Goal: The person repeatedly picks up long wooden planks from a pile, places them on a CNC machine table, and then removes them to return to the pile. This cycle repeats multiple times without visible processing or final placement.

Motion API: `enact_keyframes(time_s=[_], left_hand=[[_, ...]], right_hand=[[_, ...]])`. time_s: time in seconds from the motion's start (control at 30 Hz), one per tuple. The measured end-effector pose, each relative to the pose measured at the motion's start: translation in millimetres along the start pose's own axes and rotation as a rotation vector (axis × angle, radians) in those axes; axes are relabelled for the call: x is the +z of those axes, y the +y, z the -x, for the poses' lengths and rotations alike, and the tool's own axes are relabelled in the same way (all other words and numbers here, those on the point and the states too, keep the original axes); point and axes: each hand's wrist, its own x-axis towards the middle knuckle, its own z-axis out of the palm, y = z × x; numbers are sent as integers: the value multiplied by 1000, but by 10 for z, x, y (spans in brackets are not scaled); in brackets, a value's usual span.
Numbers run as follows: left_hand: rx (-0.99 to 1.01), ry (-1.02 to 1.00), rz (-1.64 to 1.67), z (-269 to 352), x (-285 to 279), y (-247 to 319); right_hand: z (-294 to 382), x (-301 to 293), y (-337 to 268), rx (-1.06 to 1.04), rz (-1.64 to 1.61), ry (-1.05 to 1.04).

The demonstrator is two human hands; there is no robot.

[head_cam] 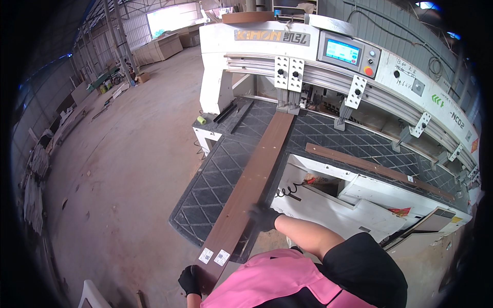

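A long brown wood-grain board (248,175), with small drilled holes and two printed labels near its close end, lies lengthwise over the black cross-grooved table (204,192) of a white drilling machine. Its far end reaches under the machine's clamp blocks (289,107). At the near left corner, my left hand (189,280), in a black glove, grips the board's edge; part of its fingers is hidden. My right hand (265,217), also black-gloved and blurred by motion, is at the board's right edge around its nearer half. Whether its fingers close on the edge is unclear.
A narrow brown strip (377,165) lies on the table's right part. Above are a lit control screen (342,52) and a red emergency-stop button (368,71). A coiled black air hose (289,189) hangs by the white cabinet. Panels (420,227) lean at right; a yellow-green roll (201,120) sits at the corner.
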Motion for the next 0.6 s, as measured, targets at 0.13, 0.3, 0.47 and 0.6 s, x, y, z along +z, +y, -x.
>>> enact_keyframes(time_s=[0.13,0.3,0.47,0.6], left_hand=[[-9,7,3,0,15,-13],[0,-3,-26,-5,9,-8],[-8,-10,-19,8,-38,23],[11,-8,17,18,-100,56]], right_hand=[[-10,32,10,10,-48,1],[-22,61,17,-1,1,39],[-24,75,30,-24,26,65],[-64,105,58,-14,10,25]])
